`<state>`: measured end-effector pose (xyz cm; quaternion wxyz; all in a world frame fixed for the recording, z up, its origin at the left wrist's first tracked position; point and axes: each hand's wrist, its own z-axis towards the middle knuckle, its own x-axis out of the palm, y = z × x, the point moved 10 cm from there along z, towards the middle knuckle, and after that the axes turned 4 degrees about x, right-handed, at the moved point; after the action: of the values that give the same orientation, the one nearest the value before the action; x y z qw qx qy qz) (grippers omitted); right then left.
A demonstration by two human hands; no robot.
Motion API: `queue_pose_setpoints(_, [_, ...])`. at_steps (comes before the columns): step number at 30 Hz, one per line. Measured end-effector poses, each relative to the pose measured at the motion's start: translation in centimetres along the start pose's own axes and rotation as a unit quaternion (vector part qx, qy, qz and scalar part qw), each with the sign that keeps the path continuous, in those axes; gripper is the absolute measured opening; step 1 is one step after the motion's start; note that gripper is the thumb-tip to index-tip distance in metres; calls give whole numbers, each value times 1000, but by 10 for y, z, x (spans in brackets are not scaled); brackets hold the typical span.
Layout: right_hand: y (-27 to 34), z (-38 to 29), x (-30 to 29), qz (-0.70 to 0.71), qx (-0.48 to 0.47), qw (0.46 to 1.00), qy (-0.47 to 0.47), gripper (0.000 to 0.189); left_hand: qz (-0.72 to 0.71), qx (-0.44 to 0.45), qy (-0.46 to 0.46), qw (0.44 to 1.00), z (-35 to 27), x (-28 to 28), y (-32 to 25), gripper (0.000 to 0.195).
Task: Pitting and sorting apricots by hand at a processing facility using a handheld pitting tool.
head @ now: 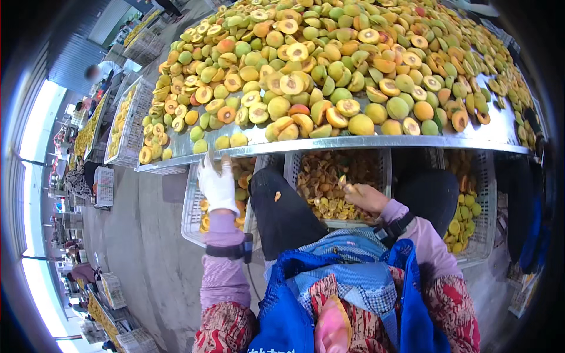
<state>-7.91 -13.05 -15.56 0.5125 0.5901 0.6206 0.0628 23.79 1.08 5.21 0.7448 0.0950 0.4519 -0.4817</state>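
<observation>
A heap of yellow-green peaches or apricots, many cut in half (291,84), covers a metal table (335,142). My left hand (218,183), in a white glove, reaches up to the table's near edge with its fingers apart; no fruit shows in it. Below and to the right, my right hand (368,197) is bare and closed around a small tool or piece with a yellowish tip (342,180); what it is exactly cannot be told. This hand is over a crate (386,172) that holds pits and fruit scraps (326,185).
Under the table's edge, a white plastic crate of fruit (190,220) stands at left and another (485,220) at right. My knees (282,212) are between the crates. Further left, beyond the concrete floor (150,247), are crates (128,128) and people at other fruit tables.
</observation>
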Motion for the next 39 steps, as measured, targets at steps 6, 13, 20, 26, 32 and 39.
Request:
queue_pose_setpoints(6, [-10, 6, -31, -11, 79, 991, -110, 36, 96, -10, 193, 977, 68, 94, 26, 44])
queue_pose_setpoints(13, [-89, 13, -10, -282, 213, 935, 38, 30, 178, 52, 395, 900, 66, 160, 19, 48])
queue_pose_setpoints(20, [15, -1, 5, 342, 107, 931, 67, 41, -504, -218, 239, 801, 44, 127, 13, 37])
queue_pose_setpoints(26, [137, -35, -24, 324, -75, 943, 17, 29, -748, -372, 201, 511, -46, 90, -92, 49])
queue_pose_setpoints(32, [161, -53, -48, 190, -175, 955, -143, 29, -692, -301, 170, 633, -78, 74, -128, 57])
queue_pose_setpoints(39, [174, -68, -93, 126, -259, 910, -297, 29, -703, -328, 262, 574, -104, 86, -149, 55])
